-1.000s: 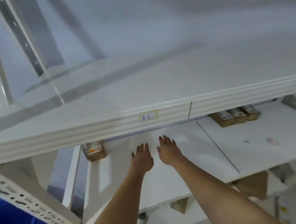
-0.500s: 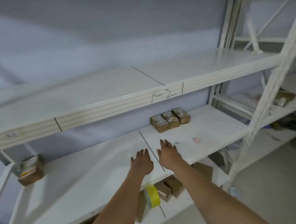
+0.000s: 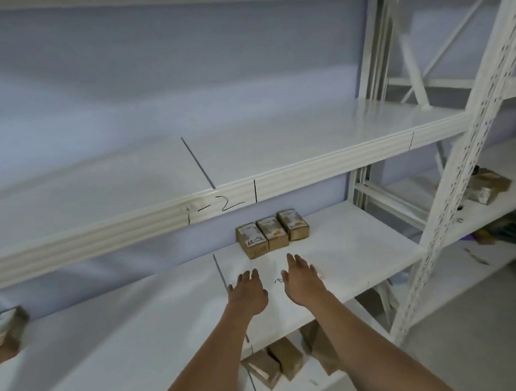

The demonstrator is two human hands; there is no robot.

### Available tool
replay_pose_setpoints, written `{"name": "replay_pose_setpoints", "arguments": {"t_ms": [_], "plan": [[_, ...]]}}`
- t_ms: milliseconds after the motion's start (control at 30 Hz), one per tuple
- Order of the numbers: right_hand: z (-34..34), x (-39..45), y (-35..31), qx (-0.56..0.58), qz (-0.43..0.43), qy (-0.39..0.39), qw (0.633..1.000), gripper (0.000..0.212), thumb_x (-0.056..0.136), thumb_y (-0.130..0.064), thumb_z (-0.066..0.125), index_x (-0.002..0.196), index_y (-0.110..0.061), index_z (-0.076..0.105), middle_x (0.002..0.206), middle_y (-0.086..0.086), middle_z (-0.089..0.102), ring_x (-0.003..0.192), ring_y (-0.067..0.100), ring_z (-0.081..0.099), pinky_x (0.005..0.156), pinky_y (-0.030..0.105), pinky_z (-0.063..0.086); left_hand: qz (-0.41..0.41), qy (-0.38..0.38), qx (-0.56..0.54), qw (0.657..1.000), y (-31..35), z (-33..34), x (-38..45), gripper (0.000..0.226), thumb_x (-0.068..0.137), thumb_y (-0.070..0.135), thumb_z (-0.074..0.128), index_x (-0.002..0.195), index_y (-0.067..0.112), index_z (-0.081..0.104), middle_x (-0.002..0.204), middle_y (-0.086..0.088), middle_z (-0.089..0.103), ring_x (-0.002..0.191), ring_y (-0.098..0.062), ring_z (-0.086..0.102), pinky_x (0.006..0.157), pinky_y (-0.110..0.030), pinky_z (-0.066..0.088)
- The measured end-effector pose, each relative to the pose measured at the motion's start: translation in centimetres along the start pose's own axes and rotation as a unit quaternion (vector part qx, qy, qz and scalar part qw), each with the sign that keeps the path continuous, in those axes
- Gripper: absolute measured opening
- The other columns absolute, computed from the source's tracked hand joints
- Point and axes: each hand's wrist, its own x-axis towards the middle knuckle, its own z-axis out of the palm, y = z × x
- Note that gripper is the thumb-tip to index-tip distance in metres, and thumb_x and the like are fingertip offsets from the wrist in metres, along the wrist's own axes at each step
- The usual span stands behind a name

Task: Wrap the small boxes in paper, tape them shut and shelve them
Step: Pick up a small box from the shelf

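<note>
Three small boxes wrapped in brown paper (image 3: 272, 232) stand side by side at the back of a white middle shelf (image 3: 361, 249). My left hand (image 3: 247, 292) and my right hand (image 3: 302, 279) reach out over this shelf just in front of the boxes, palms down, fingers spread, holding nothing. Both hands are a short way short of the boxes and do not touch them. Another wrapped box (image 3: 4, 333) sits at the far left of the same shelf.
An upper shelf (image 3: 307, 137) marked "1-2" on its front edge overhangs the boxes. Several wrapped boxes (image 3: 280, 363) lie on the lower shelf under my arms. A perforated white upright (image 3: 451, 181) stands at the right, with a crumpled parcel (image 3: 485, 187) on the neighbouring rack.
The view has swung right and back from close under the upper shelf; the three boxes now lie just ahead of my hands. Both hands stay open and extended, closer to the boxes.
</note>
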Motion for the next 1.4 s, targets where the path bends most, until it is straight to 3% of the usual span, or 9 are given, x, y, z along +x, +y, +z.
{"name": "replay_pose_setpoints", "arguments": {"t_ms": [300, 467, 600, 700, 800, 933, 1067, 1267, 1400], "plan": [[-0.8, 9.8, 1.9, -0.043, -0.01, -0.038, 0.998, 0.058, 0.11, -0.031, 0.025, 0.16, -0.01, 0.005, 0.167, 0.013, 0.008, 0.154, 0.029, 0.011, 0.125, 0.041, 0.008, -0.045, 0.015, -0.06, 0.997, -0.3, -0.6, 10.2, 0.065, 0.104, 0.029, 0.037, 0.159, 0.01, 0.009, 0.166, -0.01, 0.012, 0.153, -0.027, 0.011, 0.123, -0.051, 0.015], [1.0, 14.9, 2.0, -0.038, -0.049, -0.051, 0.997, 0.058, 0.109, -0.03, 0.03, 0.159, -0.007, 0.012, 0.165, 0.014, 0.014, 0.153, 0.029, 0.016, 0.126, 0.041, 0.01, -0.075, 0.034, -0.09, 0.993, -1.1, -0.6, 13.9, 0.062, 0.104, 0.026, 0.038, 0.158, 0.008, 0.013, 0.164, -0.013, 0.017, 0.151, -0.029, 0.018, 0.122, -0.051, 0.018], [2.0, 17.4, 1.8, -0.035, -0.074, -0.062, 0.995, 0.055, 0.107, -0.03, 0.035, 0.156, -0.009, 0.022, 0.158, 0.016, 0.032, 0.145, 0.033, 0.032, 0.121, 0.044, 0.026, -0.1, 0.029, -0.13, 0.986, -0.8, 0.4, 15.6, 0.062, 0.102, 0.024, 0.041, 0.157, 0.009, 0.017, 0.162, -0.015, 0.024, 0.149, -0.031, 0.023, 0.12, -0.052, 0.023], [3.2, 19.5, 1.9, -0.049, -0.101, -0.084, 0.99, 0.057, 0.107, -0.03, 0.036, 0.157, -0.009, 0.02, 0.155, 0.016, 0.037, 0.142, 0.033, 0.036, 0.118, 0.045, 0.031, -0.127, 0.035, -0.167, 0.977, -0.6, 0.6, 16.8, 0.063, 0.101, 0.023, 0.044, 0.157, 0.008, 0.018, 0.158, -0.016, 0.029, 0.146, -0.032, 0.029, 0.119, -0.049, 0.027], [4.4, 21.6, 1.9, -0.068, -0.135, -0.101, 0.983, 0.058, 0.107, -0.028, 0.035, 0.158, -0.008, 0.017, 0.161, 0.017, 0.027, 0.146, 0.035, 0.03, 0.12, 0.043, 0.027, -0.148, 0.06, -0.186, 0.969, -0.3, 0.5, 17.7, 0.06, 0.1, 0.02, 0.045, 0.154, 0.007, 0.023, 0.154, -0.017, 0.036, 0.143, -0.032, 0.034, 0.117, -0.048, 0.031], [6.1, 23.8, 1.3, -0.102, -0.183, -0.109, 0.972, 0.061, 0.106, -0.028, 0.037, 0.158, -0.006, 0.015, 0.164, 0.019, 0.016, 0.152, 0.034, 0.016, 0.123, 0.044, 0.017, -0.184, 0.059, -0.175, 0.965, -0.5, 1.3, 18.1, 0.065, 0.101, 0.023, 0.043, 0.157, 0.007, 0.015, 0.16, -0.016, 0.027, 0.148, -0.031, 0.025, 0.119, -0.049, 0.026], [8.1, 25.6, 0.3, -0.128, -0.222, -0.108, 0.961, 0.065, 0.106, -0.033, 0.035, 0.159, -0.005, 0.01, 0.165, 0.021, 0.008, 0.153, 0.037, 0.011, 0.124, 0.05, 0.012, -0.199, 0.082, -0.172, 0.961, -2.0, 3.0, 18.9, 0.065, 0.1, 0.025, 0.043, 0.157, 0.007, 0.016, 0.159, -0.015, 0.03, 0.146, -0.032, 0.029, 0.116, -0.049, 0.03], [8.9, 28.8, -1.6, -0.155, -0.194, -0.106, 0.963, 0.071, 0.107, -0.047, 0.021, 0.159, -0.011, -0.013, 0.165, 0.015, -0.018, 0.153, 0.033, -0.015, 0.123, 0.049, -0.008, -0.223, 0.122, -0.161, 0.954, -5.3, 4.9, 18.5, 0.062, 0.104, 0.031, 0.04, 0.158, 0.01, 0.017, 0.163, -0.013, 0.022, 0.15, -0.03, 0.021, 0.119, -0.053, 0.025], [9.4, 29.4, -2.1, -0.166, -0.167, -0.138, 0.962, 0.074, 0.105, -0.054, 0.017, 0.159, -0.012, -0.013, 0.165, 0.012, -0.019, 0.153, 0.031, -0.017, 0.123, 0.048, -0.011, -0.239, 0.14, -0.17, 0.946, -8.5, 5.2, 17.4, 0.061, 0.103, 0.03, 0.041, 0.156, 0.007, 0.022, 0.159, -0.016, 0.03, 0.148, -0.031, 0.025, 0.118, -0.052, 0.027]]}}
